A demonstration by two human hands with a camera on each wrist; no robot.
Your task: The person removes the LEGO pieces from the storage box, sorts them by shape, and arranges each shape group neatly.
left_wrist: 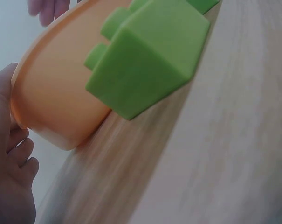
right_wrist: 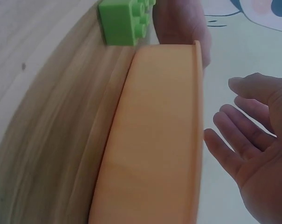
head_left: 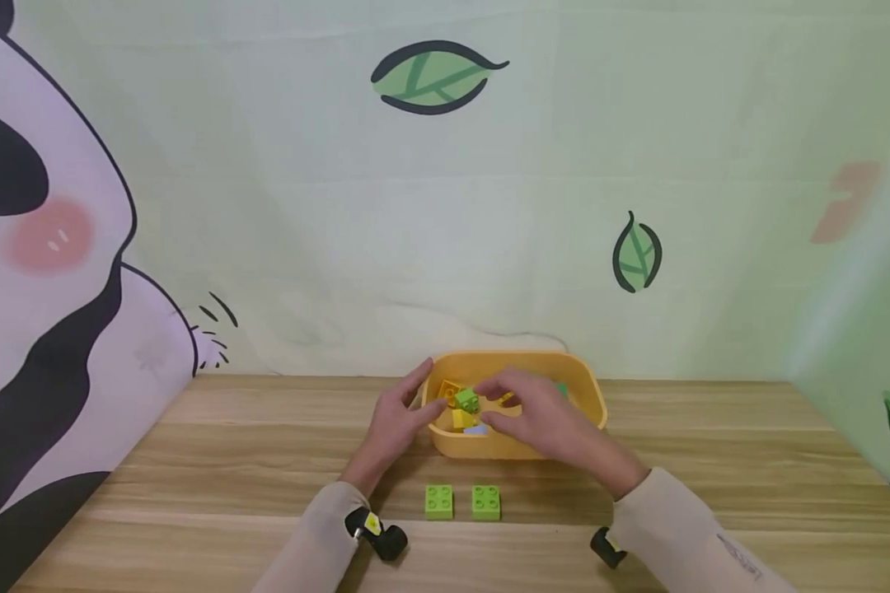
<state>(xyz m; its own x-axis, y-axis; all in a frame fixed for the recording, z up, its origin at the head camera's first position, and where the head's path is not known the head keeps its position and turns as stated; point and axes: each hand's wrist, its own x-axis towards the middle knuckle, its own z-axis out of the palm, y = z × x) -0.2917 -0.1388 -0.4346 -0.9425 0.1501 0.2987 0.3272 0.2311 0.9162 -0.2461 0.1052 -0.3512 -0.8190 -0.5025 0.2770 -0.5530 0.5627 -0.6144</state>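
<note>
An orange-yellow plastic bin (head_left: 482, 447) stands on the wooden table against the backdrop. My left hand (head_left: 399, 420) grips its left end, the thumb over the rim and the fingers along the outside. Over the bin is my right hand (head_left: 545, 412), thumb and fingers spread apart with nothing between them. Just left of its fingertips, a green toy brick (head_left: 466, 401) lies among yellow bricks (head_left: 462, 419) and a pale blue piece (head_left: 476, 430). The right palm and forearm hide part of the bin's inside.
Two light green bricks, a left one (head_left: 438, 501) and a right one (head_left: 485, 501), sit studs up side by side in front of the bin. A teal piece (head_left: 561, 389) shows inside the bin at right. Behind the table hangs a printed backdrop (head_left: 489, 206).
</note>
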